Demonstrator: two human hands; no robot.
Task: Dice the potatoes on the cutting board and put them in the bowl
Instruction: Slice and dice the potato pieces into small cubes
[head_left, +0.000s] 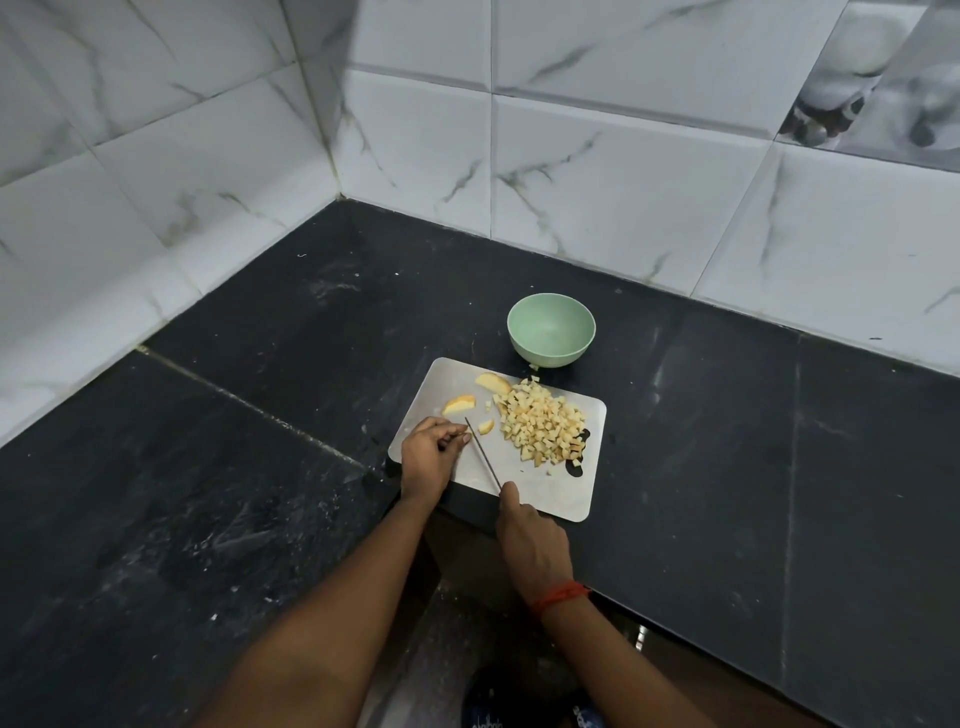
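As rt hand (530, 545) grips knife (483, 457), pale dice (540, 426) heaped

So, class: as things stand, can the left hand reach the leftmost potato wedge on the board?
Probably yes: the left hand lies just short of that potato wedge, nothing stands between them, and the knife is off to the hand's right.

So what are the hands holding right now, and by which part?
The right hand grips the knife by its handle. The left hand rests curled on the cutting board beside the blade; anything under its fingers is hidden.
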